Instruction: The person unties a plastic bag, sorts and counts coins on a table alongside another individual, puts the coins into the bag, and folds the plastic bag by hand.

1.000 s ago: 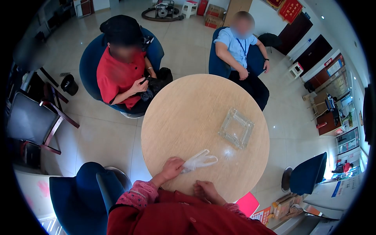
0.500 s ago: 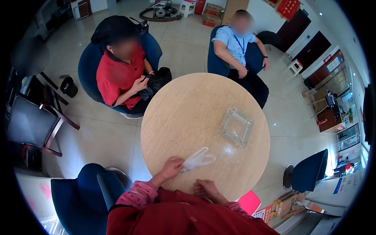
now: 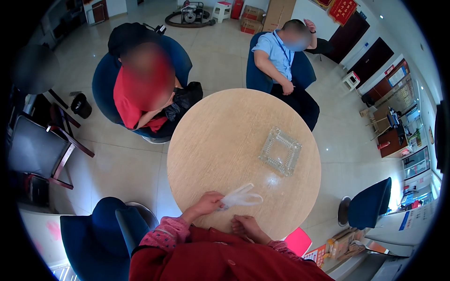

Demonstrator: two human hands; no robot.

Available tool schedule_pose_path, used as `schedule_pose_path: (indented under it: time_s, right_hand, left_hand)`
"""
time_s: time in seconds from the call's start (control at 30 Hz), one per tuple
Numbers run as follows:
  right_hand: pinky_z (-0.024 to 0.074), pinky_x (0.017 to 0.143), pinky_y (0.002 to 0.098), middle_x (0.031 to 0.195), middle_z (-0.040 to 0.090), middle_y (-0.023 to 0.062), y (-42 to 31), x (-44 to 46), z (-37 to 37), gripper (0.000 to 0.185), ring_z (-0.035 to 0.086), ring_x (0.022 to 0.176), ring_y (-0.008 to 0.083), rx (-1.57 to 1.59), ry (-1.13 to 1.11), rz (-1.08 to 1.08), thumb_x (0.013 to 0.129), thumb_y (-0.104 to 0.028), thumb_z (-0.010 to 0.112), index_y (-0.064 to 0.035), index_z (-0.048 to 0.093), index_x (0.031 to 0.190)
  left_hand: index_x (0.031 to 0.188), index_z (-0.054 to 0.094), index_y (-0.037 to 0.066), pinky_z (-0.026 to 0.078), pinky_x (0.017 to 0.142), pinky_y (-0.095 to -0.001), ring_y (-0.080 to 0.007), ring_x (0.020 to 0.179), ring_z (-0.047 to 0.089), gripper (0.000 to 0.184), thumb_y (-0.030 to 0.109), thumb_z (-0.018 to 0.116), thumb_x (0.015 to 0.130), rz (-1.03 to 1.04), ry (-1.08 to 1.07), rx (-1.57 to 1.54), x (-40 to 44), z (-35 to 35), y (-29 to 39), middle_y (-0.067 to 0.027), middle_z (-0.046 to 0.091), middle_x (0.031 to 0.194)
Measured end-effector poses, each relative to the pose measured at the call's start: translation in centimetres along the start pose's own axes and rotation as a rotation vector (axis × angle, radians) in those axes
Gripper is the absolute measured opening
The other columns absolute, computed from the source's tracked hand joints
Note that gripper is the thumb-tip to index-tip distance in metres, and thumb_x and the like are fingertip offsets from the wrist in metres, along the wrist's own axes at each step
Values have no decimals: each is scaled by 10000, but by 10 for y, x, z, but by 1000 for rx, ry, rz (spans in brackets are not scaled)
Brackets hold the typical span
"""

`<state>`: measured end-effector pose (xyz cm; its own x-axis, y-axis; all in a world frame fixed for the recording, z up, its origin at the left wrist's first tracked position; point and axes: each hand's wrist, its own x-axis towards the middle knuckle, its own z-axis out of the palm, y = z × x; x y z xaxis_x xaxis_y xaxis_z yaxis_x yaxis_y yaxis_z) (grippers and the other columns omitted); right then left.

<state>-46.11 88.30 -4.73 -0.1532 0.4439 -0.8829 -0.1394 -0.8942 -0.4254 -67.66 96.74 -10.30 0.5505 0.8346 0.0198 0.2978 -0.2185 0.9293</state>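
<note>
My left hand (image 3: 209,203) is closed on the gathered end of a translucent white plastic bag (image 3: 242,196). The bag's looped handles point right over the light wooden round table (image 3: 215,136). To the right of it, at the near edge of the tabletop, my right hand (image 3: 248,227) is curled into a loose fist, with nothing showing in it. A square clear glass ashtray (image 3: 280,151) lies on the right half of the table, beyond both hands and apart from them.
Across the table, a person in red (image 3: 143,89) sits at left with a black bag (image 3: 185,100), and a person in light blue (image 3: 276,56) sits at right. Blue chairs (image 3: 101,234) stand around. A pink-topped stool (image 3: 298,241) is beside the near right edge.
The bag's handles have swung slightly right and down, with my left hand still on it. The person in blue has raised a hand to the head; the person in red leans further forward.
</note>
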Motion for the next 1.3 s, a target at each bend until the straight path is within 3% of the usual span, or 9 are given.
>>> schedule_pose_path:
  time_s: [0.2,0.27,0.4,0.6,0.67,0.9,0.97,1.17,1.3]
  right_hand:
    - [535,646,294,820,669,100,-1,-2,14,266,636,684,163,-227,-30,-89,901,-260,577,-9,657,939]
    - [517,657,258,833,672,71,-4,-2,20,233,625,701,126,-622,-47,-396,912,-212,566,-2,657,960]
    - [499,652,229,769,658,39,-19,-2,30,194,613,710,101,-526,-115,-552,911,-158,563,4,652,970]
    - [514,655,241,1028,611,96,-42,2,39,178,631,752,115,-618,-126,-1048,890,-34,551,-5,622,1050]
    - [526,666,255,1174,551,105,-47,1,43,240,640,785,140,-622,-123,-1094,887,-8,539,-29,597,1118]
    - [541,681,313,1189,550,117,-56,2,47,291,649,828,257,-996,-30,-1281,877,-53,553,-76,577,1166]
    - [539,678,359,1176,558,109,-57,9,45,311,638,834,297,-1115,146,-1434,853,-91,587,-89,572,1163]
    - [521,662,418,1037,620,110,-68,6,38,288,627,819,353,-1282,162,-1062,864,-198,585,-128,573,1143]
    - [514,652,430,907,639,144,-62,21,25,258,625,799,363,-1325,217,-1012,880,-266,557,-124,575,1095]
  left_hand:
    - [905,659,84,453,775,-408,-277,883,589,187,164,634,738,75,33,153,0,4,0,-88,649,887]
    - [898,650,82,452,773,-411,-285,880,587,184,173,629,739,71,25,161,1,5,-2,-89,646,883]
    - [876,638,79,449,768,-418,-300,869,581,169,178,624,740,65,25,132,2,2,2,-100,637,871]
    - [876,641,81,452,755,-428,-313,860,582,153,167,611,753,66,44,177,3,7,-6,-112,634,868]
    - [888,643,74,461,746,-422,-318,849,583,149,145,616,759,93,71,170,2,6,-5,-109,636,863]
    - [977,660,96,439,837,-415,-308,941,580,226,170,619,767,16,39,158,2,10,-10,-104,649,974]
    - [987,661,99,439,838,-415,-306,947,579,234,175,620,770,18,5,158,3,9,-10,-104,649,991]
    - [986,669,108,439,844,-402,-285,955,582,237,223,639,781,59,-56,190,4,2,2,-94,650,1020]
    - [963,674,114,449,833,-389,-271,940,589,232,261,660,783,117,-133,189,10,-4,9,-82,652,995]
